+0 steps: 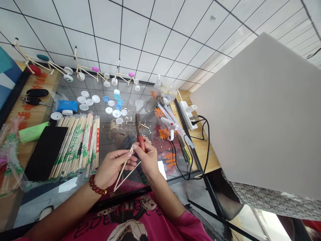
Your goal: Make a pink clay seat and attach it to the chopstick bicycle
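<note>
Near the table's front edge, my left hand [114, 164] pinches a frame of thin wooden sticks [122, 170] joined in a V, its point toward my body. Close beside it, my right hand [148, 157] is closed around the red-handled pliers [138, 129], whose metal jaws point away from me. The right fingertips also touch the upper end of the sticks. Part of the frame is hidden behind the fingers.
Packaged chopsticks [75, 144] and a black sheet [46, 152] lie left. Bottle caps [116, 113] and wood scraps are scattered beyond my hands. Small stick tricycles [94, 72] stand behind. A glue gun [170, 124], glue sticks and a power strip [187, 113] are right.
</note>
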The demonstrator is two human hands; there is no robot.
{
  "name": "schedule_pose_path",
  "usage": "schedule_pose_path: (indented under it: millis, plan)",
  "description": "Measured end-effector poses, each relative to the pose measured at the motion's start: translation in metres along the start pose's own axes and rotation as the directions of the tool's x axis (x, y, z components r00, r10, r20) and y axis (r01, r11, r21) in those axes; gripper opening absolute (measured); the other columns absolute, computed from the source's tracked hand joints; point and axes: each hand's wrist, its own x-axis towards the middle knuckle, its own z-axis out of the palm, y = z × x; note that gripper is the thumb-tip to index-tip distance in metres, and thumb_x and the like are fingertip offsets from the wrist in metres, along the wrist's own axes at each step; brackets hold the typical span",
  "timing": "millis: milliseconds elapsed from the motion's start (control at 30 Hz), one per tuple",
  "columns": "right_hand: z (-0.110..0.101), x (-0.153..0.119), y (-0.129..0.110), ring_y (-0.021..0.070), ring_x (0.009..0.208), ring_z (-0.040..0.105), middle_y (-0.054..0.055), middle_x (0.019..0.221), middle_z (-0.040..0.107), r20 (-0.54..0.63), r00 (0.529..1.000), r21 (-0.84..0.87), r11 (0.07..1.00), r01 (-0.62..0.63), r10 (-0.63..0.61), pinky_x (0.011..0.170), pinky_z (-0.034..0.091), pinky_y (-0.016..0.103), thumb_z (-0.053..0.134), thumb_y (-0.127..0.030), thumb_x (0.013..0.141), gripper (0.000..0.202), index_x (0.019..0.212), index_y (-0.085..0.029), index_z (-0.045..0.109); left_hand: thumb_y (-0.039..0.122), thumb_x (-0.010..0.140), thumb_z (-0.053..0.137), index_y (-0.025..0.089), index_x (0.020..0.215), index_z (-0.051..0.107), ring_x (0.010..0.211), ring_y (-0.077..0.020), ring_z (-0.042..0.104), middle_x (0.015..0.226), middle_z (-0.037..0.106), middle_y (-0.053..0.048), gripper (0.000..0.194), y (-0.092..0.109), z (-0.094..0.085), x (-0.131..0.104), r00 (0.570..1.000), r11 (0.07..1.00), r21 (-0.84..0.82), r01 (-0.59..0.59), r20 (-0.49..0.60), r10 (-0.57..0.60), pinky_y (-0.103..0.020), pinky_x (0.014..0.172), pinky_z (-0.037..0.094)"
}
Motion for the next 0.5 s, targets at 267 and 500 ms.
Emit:
schedule_pose_path:
  millis: [267, 500]
  plan:
    - [-0.0002, 0.0027, 0.0011, 0.0203, 0.106, 0.06, 0.004, 0.097, 0.066, -0.085, 0.996, 0.077, 0.997, 0.014, -0.008, 0.099, 0.046, 0.035, 0.076, -0.03, 0.076, 0.008, 0.076, -0.022, 0.076, 0.021, 0.074, 0.081, 0.01, 0.084, 0.078, 0.061, -0.0173, 0.072, 0.076, 0.078, -0.013, 0.015, 0.0015, -0.0034, 0.0009, 0.994, 0.99, -0.092, 0.108, 0.037, -0.105, -0.024, 0.057, 0.06]
    - [-0.0003, 0.004, -0.005, 0.0198, 0.1, 0.061, 0.004, 0.1, 0.065, -0.072, 0.997, 0.088, 0.996, 0.015, -0.008, 0.094, 0.048, 0.035, 0.076, -0.033, 0.075, 0.012, 0.074, -0.021, 0.074, 0.013, 0.083, 0.071, 0.008, 0.088, 0.078, 0.062, -0.0153, 0.072, 0.076, 0.077, -0.012, 0.011, 0.004, -0.0032, 0.0032, 0.988, 0.982, -0.108, 0.153, 0.026, -0.151, -0.021, 0.057, 0.06]
